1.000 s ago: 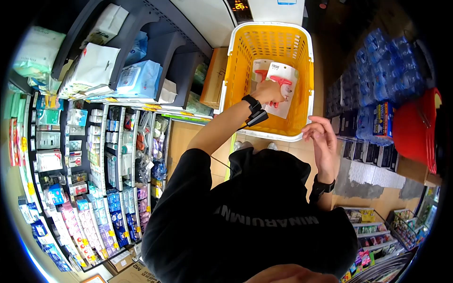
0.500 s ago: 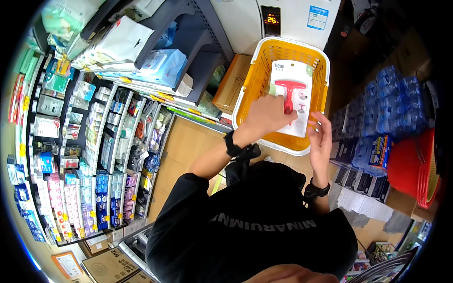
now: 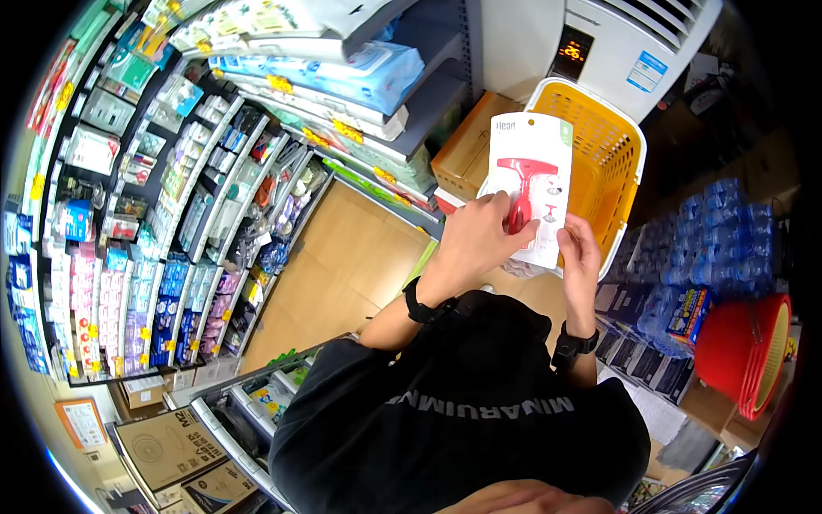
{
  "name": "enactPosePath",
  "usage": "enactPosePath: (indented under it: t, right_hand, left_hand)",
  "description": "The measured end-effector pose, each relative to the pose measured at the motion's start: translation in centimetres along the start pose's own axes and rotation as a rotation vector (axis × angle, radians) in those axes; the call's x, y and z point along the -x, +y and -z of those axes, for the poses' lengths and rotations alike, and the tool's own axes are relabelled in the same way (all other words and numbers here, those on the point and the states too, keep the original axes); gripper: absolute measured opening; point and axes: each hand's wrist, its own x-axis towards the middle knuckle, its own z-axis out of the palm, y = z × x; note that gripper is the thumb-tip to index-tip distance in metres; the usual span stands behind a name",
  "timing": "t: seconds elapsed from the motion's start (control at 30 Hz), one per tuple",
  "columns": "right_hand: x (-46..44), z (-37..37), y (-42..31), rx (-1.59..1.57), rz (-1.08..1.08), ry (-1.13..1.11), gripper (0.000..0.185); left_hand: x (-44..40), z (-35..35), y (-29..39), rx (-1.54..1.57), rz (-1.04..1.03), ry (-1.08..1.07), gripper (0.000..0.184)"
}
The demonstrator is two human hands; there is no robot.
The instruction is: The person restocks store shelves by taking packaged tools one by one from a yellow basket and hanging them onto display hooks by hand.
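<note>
My left hand [image 3: 481,237] grips the lower left part of a white card package [image 3: 533,137] that has a red T-shaped tool [image 3: 525,176] on it. The thumb lies over the tool's handle. At the card's lower right edge, my right hand [image 3: 581,254] has its fingers curled, and they appear to touch the card. The package is above the left part of a yellow basket [image 3: 612,171] with a white rim. The card hides part of the basket's inside.
Shelves of packaged goods [image 3: 171,231] line the left side. A cardboard box [image 3: 476,141] stands left of the basket, and a white appliance [image 3: 634,38] with a lit display is behind it. Blue bottle packs [image 3: 719,231] and red baskets [image 3: 741,355] are at right.
My left hand has lifted the package up out of the basket and brought it nearer my right hand. The view has turned, so the basket shows farther right.
</note>
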Motion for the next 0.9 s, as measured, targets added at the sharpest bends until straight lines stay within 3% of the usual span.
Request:
enactPosePath:
  t: [0.17, 0.23, 0.37, 0.47, 0.9]
  right_hand:
    - [0.2, -3.0, 0.3, -0.055, -0.058, -0.080, 0.024]
    - [0.3, -4.6, 0.2, -0.046, -0.050, -0.123, 0.024]
    - [0.8, -8.6, -0.2, -0.166, -0.105, -0.172, 0.026]
    - [1.2, -12.0, -0.5, -0.201, -0.140, -0.263, 0.027]
    - [5.0, -30.7, 0.5, -0.291, -0.272, -0.667, 0.027]
  left_hand:
    - [2.8, 2.7, -3.9, 0.127, 0.088, 0.130, 0.034]
    - [3.7, 3.5, -6.5, 0.356, 0.071, 0.431, 0.022]
    - [6.6, 6.6, -10.5, 0.404, 0.140, 0.500, 0.022]
    - [9.1, 9.1, -12.7, 0.620, 0.209, 0.353, 0.026]
    - [22.0, 19.5, -21.8, 0.686, 0.307, 0.737, 0.020]
